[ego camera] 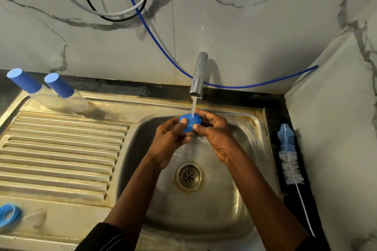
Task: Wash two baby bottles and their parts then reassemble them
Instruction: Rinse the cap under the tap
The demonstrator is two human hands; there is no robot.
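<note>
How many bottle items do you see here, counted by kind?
Capped bottles: 2
Blue ring on the drainboard: 1
Blue part under the tap: 1
Clear teat, faint: 1
Bottle brush: 1
Total: 6

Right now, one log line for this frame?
phase: rinse | left hand, right hand: both pinch blue part under running tap | bottles: two, blue-capped, on drainboard | brush: idle, far right

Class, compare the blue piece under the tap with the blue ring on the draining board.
Left hand and right hand pinch the blue piece under running water; the blue ring lies untouched. The piece is above the basin, the ring on the board. Both are blue.
</note>
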